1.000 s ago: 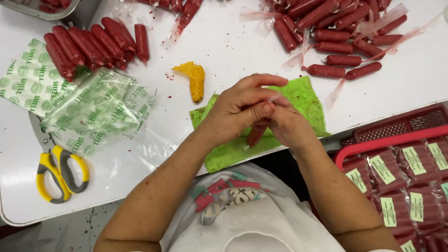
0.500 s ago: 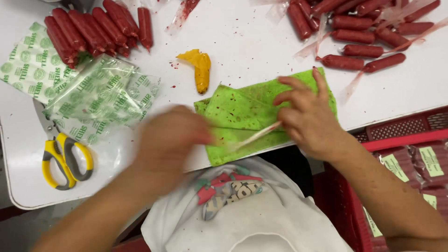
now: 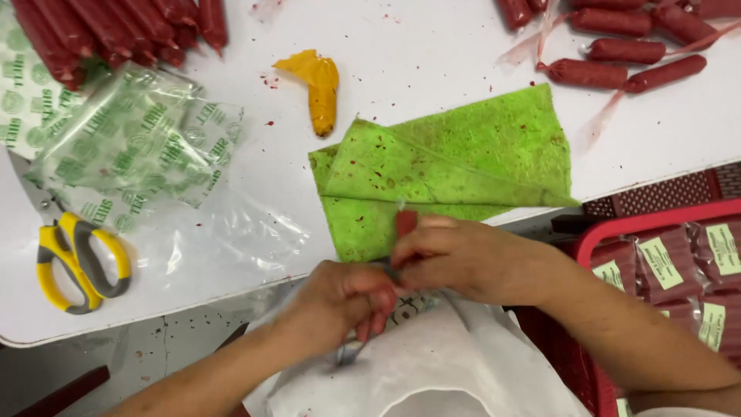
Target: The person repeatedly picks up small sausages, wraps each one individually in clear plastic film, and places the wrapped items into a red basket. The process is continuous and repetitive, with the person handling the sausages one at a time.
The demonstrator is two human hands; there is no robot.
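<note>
My right hand grips a short red sausage at the near edge of the white table; only the sausage's tip shows above the fingers. My left hand is curled right beside it, fingers closed on a thin clear wrapper strip that hangs down over my white apron. Both hands touch each other just below a stained, folded green cloth.
A yellow rag lies beyond the cloth. Green-printed clear bags and yellow-handled scissors are at the left. Red sausages are piled at top left and top right. A red crate of packed sausages stands at the right.
The hands parted over the green cloth, the left swinging left, then came back together lower, at the table's near edge. The view has shifted closer.
</note>
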